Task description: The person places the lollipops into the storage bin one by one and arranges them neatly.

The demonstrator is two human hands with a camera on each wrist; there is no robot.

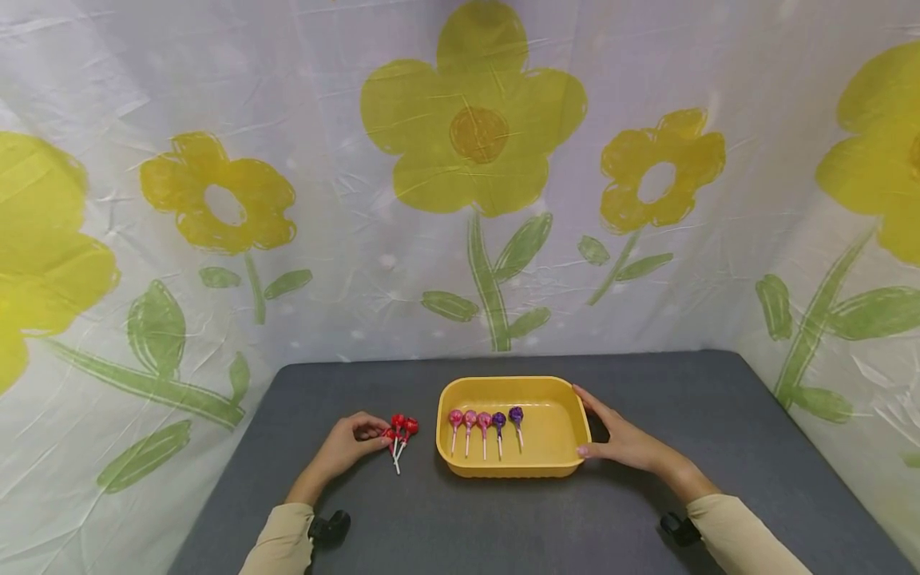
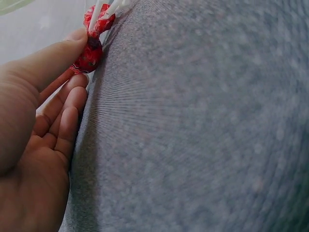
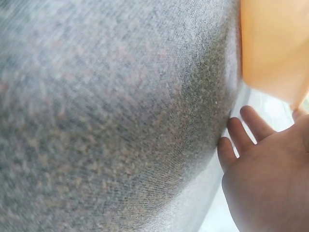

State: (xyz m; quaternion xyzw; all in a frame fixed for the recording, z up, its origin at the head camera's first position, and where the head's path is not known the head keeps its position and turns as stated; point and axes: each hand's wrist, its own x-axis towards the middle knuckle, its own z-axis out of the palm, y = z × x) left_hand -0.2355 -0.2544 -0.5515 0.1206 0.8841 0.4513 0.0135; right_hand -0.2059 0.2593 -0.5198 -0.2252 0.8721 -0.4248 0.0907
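My left hand (image 1: 348, 443) is at the left of the table and pinches a red-wrapped lollipop (image 2: 88, 58) between thumb and forefinger. Two more red lollipops (image 1: 410, 426) lie right beside it, their white sticks crossing toward the front. A yellow tray (image 1: 553, 439) stands to the right of them. Inside it, three pink lollipops (image 1: 470, 418) and two purple lollipops (image 1: 516, 414) lie in a row, heads to the back. My right hand (image 1: 625, 441) rests on the tray's right end, thumb at the near corner and forefinger at the far corner, the other fingers extended below the rim.
A dark grey cloth surface (image 1: 402, 527) covers the table. White sheeting (image 1: 345, 263) printed with yellow flowers hangs behind it and along both sides. Black wrist straps (image 1: 329, 527) sit at both sleeve cuffs.
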